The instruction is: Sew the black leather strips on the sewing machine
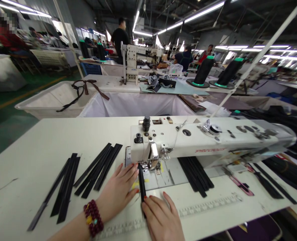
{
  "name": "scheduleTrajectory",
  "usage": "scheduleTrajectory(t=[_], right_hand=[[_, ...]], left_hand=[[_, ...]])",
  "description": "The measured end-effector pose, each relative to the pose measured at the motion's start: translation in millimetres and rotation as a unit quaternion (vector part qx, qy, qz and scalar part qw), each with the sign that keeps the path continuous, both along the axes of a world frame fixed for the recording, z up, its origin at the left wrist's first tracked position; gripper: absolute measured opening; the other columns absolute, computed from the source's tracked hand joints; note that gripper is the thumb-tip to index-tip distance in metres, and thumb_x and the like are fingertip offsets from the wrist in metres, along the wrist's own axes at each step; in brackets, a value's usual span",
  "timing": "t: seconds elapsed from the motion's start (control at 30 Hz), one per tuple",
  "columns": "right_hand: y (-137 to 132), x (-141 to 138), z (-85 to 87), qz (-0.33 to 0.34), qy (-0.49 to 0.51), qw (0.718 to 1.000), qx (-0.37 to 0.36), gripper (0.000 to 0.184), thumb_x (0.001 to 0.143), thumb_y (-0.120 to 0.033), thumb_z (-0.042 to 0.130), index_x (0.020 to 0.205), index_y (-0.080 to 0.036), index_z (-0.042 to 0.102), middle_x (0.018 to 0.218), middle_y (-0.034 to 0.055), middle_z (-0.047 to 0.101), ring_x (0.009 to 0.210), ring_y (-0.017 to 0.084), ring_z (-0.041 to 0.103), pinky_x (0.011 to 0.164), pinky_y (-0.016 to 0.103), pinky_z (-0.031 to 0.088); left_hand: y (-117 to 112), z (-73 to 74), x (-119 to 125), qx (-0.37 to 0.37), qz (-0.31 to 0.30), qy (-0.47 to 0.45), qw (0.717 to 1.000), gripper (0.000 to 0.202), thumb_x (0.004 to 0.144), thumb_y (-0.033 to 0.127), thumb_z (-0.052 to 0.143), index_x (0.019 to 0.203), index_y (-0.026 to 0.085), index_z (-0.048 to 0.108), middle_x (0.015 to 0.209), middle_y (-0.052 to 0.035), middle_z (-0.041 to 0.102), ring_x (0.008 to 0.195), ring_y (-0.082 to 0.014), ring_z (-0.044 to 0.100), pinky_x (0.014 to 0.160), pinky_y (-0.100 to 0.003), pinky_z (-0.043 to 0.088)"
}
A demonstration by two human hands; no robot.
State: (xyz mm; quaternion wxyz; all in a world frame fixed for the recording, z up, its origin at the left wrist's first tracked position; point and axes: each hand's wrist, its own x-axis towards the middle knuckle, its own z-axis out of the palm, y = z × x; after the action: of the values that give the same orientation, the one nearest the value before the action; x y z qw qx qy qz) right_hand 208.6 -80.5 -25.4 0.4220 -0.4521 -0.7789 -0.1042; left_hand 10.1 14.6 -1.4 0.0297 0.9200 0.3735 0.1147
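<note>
A narrow black strip [141,182] runs from under the sewing machine's [178,140] needle area toward me. My left hand [123,184], a beaded bracelet at its wrist, lies beside the strip with fingers stretched out and thumb apart. Its fingertips touch near the presser foot [148,164]. Closer to me, my right hand [163,217] has its fingers closed on the strip's near end; the strip's tail is hidden beneath it. Black strips lie in one group [98,170] and another group [65,187] left of my left hand. More black strips [196,175] lie under the machine arm.
Pink-handled snips [238,182] lie right of the machine bed. A ruler scale [208,205] runs along the table's [108,132] front. Beyond the table stand a white bin [50,97], another sewing machine [132,63] and black thread cones [203,71]. Several people are farther back.
</note>
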Motion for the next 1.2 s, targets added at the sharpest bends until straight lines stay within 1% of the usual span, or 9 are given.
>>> scheduleTrajectory(t=[0.13,0.3,0.47,0.57,0.67,0.77,1.03,1.1,1.2], right_hand=[[-1.0,2.2,-0.2,0.002,-0.009,1.000,-0.005,0.037,0.109,-0.020,0.034,0.105,-0.019,0.072,0.102,0.0027,0.077,0.099,0.015,0.069,0.123,0.039,0.020],[-0.9,1.1,0.8,0.013,-0.010,1.000,-0.010,0.034,0.108,-0.019,0.038,0.103,-0.017,0.071,0.101,0.0027,0.076,0.098,0.016,0.069,0.124,0.041,0.017],[-3.6,0.2,5.2,0.016,-0.021,0.999,-0.029,0.021,0.101,-0.023,0.051,0.107,-0.017,0.070,0.105,0.0043,0.076,0.102,0.018,0.067,0.125,0.045,0.015],[-9.8,1.2,4.7,0.019,-0.033,0.999,-0.029,0.019,0.098,-0.025,0.055,0.108,-0.017,0.069,0.107,0.0048,0.075,0.104,0.019,0.067,0.126,0.045,0.013],[-16.1,3.4,1.3,0.016,-0.045,0.999,-0.020,0.021,0.100,-0.027,0.052,0.106,-0.018,0.070,0.105,0.0034,0.076,0.102,0.019,0.066,0.126,0.045,0.012],[-17.4,5.4,-0.5,0.015,-0.056,0.998,-0.011,0.023,0.103,-0.029,0.050,0.105,-0.020,0.070,0.103,0.0029,0.076,0.101,0.019,0.066,0.126,0.045,0.011],[1.1,9.2,12.5,0.031,-0.059,0.997,-0.035,0.025,0.105,-0.031,0.049,0.101,-0.017,0.069,0.101,0.0033,0.075,0.100,0.019,0.066,0.126,0.043,0.009],[5.9,9.9,14.8,0.035,-0.064,0.996,-0.047,0.023,0.104,-0.031,0.051,0.103,-0.016,0.069,0.104,0.0038,0.075,0.102,0.019,0.066,0.126,0.044,0.008],[12.7,9.9,16.4,0.032,-0.071,0.995,-0.068,0.018,0.101,-0.028,0.054,0.106,-0.017,0.068,0.106,0.0043,0.074,0.104,0.020,0.065,0.126,0.045,0.008]], left_hand=[[1.9,3.3,-0.5,0.003,-0.011,0.004,1.000,0.042,0.098,0.031,0.055,0.137,0.016,0.057,0.143,-0.0129,0.060,0.134,-0.0280,0.054,0.116,-0.050,0.037],[3.1,1.7,-0.2,0.018,-0.014,0.015,1.000,0.040,0.097,0.029,0.055,0.134,0.013,0.059,0.142,-0.0138,0.061,0.133,-0.0286,0.054,0.115,-0.050,0.038],[4.4,-1.0,0.7,0.026,-0.012,0.017,0.999,0.041,0.097,0.026,0.053,0.135,0.012,0.059,0.141,-0.0142,0.061,0.132,-0.0287,0.055,0.114,-0.050,0.041],[-2.9,-0.1,0.0,0.030,-0.022,0.011,0.999,0.041,0.097,0.025,0.053,0.136,0.012,0.057,0.144,-0.0142,0.059,0.133,-0.0289,0.054,0.113,-0.050,0.042],[-13.4,1.8,-1.3,0.033,-0.042,0.012,0.999,0.043,0.097,0.028,0.055,0.138,0.013,0.056,0.147,-0.0136,0.057,0.134,-0.0288,0.053,0.112,-0.050,0.044],[-18.0,3.0,-1.7,0.035,-0.047,0.012,0.998,0.043,0.098,0.029,0.055,0.138,0.013,0.055,0.148,-0.0138,0.056,0.134,-0.0288,0.053,0.111,-0.050,0.045],[-4.2,1.1,3.0,0.026,-0.026,0.014,0.999,0.042,0.096,0.027,0.056,0.135,0.010,0.057,0.143,-0.0162,0.059,0.133,-0.0306,0.054,0.112,-0.052,0.044],[-0.8,0.3,4.0,0.026,-0.021,0.019,0.999,0.042,0.096,0.027,0.055,0.135,0.010,0.057,0.141,-0.0164,0.060,0.131,-0.0310,0.055,0.111,-0.053,0.043],[3.1,-0.4,5.8,0.021,-0.012,0.017,1.000,0.039,0.095,0.027,0.055,0.132,0.012,0.060,0.137,-0.0151,0.063,0.128,-0.0308,0.057,0.111,-0.053,0.042]])
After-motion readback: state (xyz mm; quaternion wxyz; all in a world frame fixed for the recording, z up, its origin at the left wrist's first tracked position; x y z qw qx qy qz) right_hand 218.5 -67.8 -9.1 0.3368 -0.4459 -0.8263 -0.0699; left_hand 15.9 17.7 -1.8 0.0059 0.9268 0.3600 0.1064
